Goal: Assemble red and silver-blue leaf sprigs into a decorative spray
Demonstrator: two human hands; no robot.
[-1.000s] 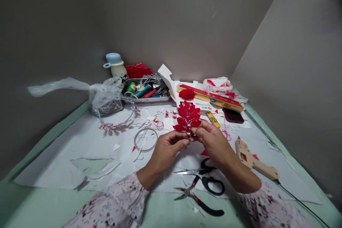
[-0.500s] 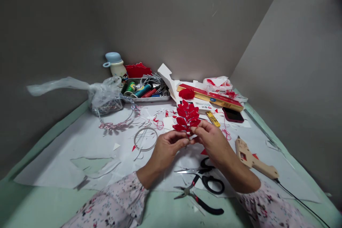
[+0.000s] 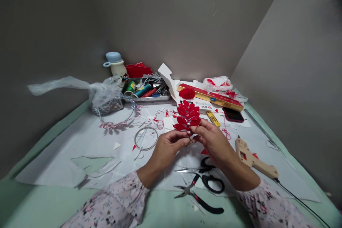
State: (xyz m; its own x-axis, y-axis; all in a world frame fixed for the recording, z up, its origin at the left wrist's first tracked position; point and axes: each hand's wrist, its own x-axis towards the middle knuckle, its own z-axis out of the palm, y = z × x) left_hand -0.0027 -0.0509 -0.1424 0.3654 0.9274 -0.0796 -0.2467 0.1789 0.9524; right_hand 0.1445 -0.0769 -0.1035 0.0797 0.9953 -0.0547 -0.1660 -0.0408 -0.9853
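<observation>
A red leaf-shaped ornament (image 3: 187, 114) with small white beads along its centre stands upright between my hands. My left hand (image 3: 169, 146) pinches its lower end between thumb and fingers. On the other side, my right hand (image 3: 211, 139) has its fingers closed on the lower right leaves, beside the beads. Below the hands lie black-handled scissors (image 3: 213, 184) and pliers (image 3: 204, 205) with black and red handles. A beige glue gun (image 3: 253, 160) rests to the right of my right forearm.
A metal tray (image 3: 152, 98) of thread spools and wire stands at the back, beside a bottle (image 3: 117, 67). Also about are a plastic bag (image 3: 104, 94), a beaded hoop (image 3: 114, 125), a wire ring (image 3: 135, 142), a phone (image 3: 233, 114), a long red-gold box (image 3: 211, 97) and paper scraps.
The fingertips of my right hand have shifted slightly at the base of the ornament. My left hand keeps its pinch, almost unmoved.
</observation>
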